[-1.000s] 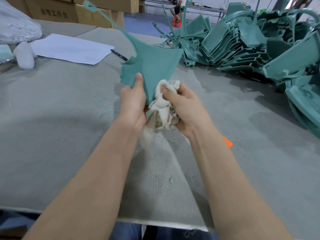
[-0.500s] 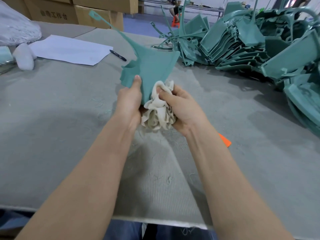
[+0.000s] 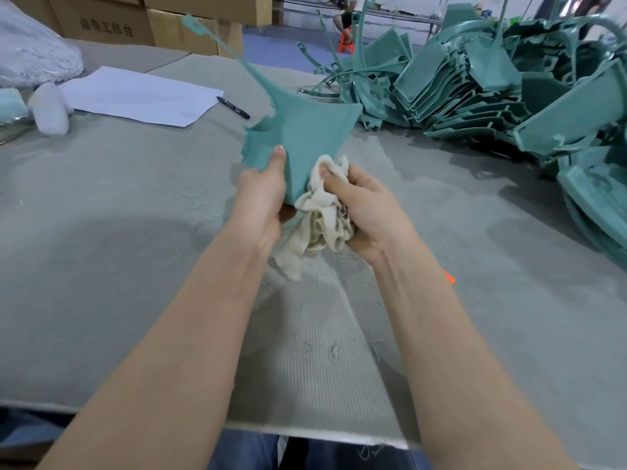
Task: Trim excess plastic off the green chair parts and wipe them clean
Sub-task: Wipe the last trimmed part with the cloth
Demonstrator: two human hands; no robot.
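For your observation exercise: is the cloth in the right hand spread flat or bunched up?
Bunched up. The cloth is crumpled into folds in the right hand, against the green chair part.

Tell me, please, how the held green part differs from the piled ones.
The held part is up in the left hand; the piled parts lie on the table. The cloth in the right hand touches the held part, not the piled parts. Both are green plastic.

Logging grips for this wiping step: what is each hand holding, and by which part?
The left hand grips the green chair part at its lower edge; the right hand clutches the bunched cloth.
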